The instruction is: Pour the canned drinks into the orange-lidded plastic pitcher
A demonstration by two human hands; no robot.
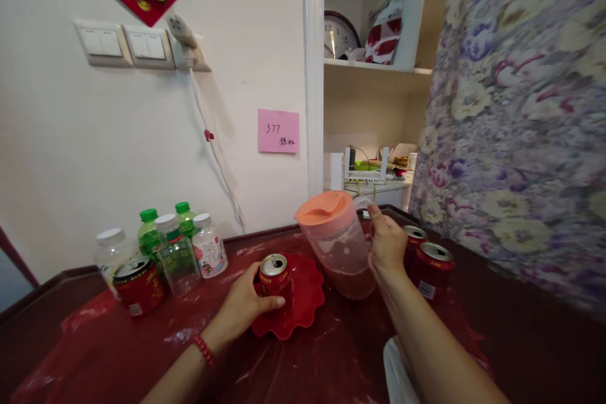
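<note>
My left hand (250, 297) is wrapped round an opened red drink can (274, 278), which stands upright on a red scalloped plate (307, 303). By its handle, my right hand (387, 241) grips a clear plastic pitcher (343, 262) with an orange lid (326, 207). The pitcher tilts a little to the left, its spout side near the can, and holds a brownish-pink liquid in its lower part. I cannot tell whether its base touches the table. Beyond my right wrist are two more red cans, the nearer one (433, 265) partly behind my forearm.
On the left stand several clear bottles, including a white-capped jar (209, 249) and a green-capped bottle (149, 233), with an opened red can (139, 287) before them. A white cable (213, 151) hangs down the wall. A floral curtain (511, 107) borders the right side.
</note>
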